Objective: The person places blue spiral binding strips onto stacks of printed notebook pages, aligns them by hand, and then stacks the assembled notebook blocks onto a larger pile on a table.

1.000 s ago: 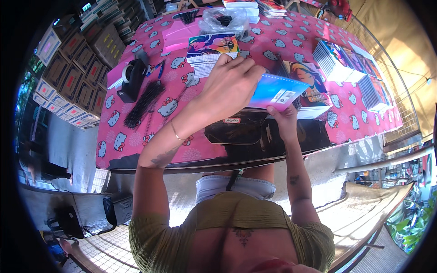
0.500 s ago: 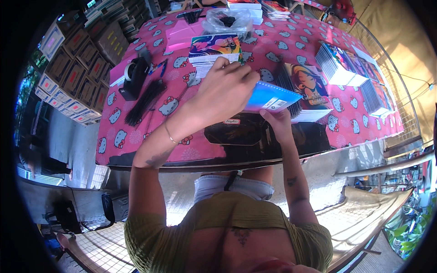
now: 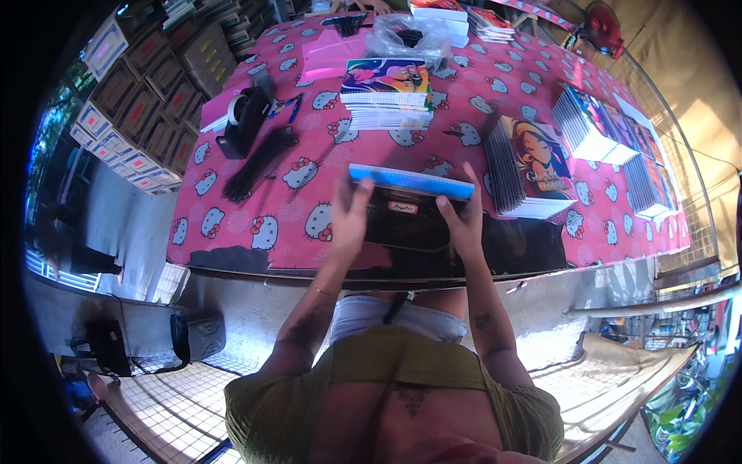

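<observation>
Judging from how things are lying, being only partway along. Counting as probably done the rectangular stack of colourful paper notebooks with black coil spines (image 3: 533, 158) at the middle right of the frame, and the similar coil-bound stacks (image 3: 597, 138) near the right edge. Counting as probably left the stack of bright-covered, white-paged booklets (image 3: 386, 99) at the upper middle, showing no coil on the visible edge, and the thin blue-covered paper booklet (image 3: 413, 182) in the hands, also showing none. Seeing a loose bundle of long black spiral coils (image 3: 259, 164) at the left.

Holding the blue booklet near the centre of the frame, just above a flat black panel (image 3: 386, 226); not being able to tell if touching it. Gripping its left end with the left hand (image 3: 349, 218), putting the thumb in front and hiding most other fingers behind. Gripping its right end with the right hand (image 3: 466, 224), spreading thumb and forefinger in a V, closing only lightly.
</observation>
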A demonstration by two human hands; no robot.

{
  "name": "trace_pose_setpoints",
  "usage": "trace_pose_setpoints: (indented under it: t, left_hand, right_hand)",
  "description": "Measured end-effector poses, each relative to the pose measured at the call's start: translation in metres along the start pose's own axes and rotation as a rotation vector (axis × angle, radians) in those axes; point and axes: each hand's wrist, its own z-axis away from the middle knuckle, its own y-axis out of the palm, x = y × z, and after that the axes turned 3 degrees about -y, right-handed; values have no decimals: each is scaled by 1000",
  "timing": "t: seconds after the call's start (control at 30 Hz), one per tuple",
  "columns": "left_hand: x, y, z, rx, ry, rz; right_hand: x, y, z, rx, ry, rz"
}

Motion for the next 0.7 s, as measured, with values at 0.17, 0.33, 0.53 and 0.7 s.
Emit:
trace_pose_setpoints:
  t: [0.17, 0.33, 0.53, 0.7]
  left_hand:
    - [29, -13, 9, 132, 77, -170]
    - [48, -55, -109, -91, 451, -968]
    - [60, -58, -154, 35, 412, -1204]
    - [-38, -29, -67, 205, 468, -792]
  right_hand:
    - [4, -20, 3, -31, 2, 82]
    - [10, -26, 16, -125, -46, 52]
    - [94, 11, -12, 72, -528, 854]
    - [66, 57, -38, 247, -564, 897]
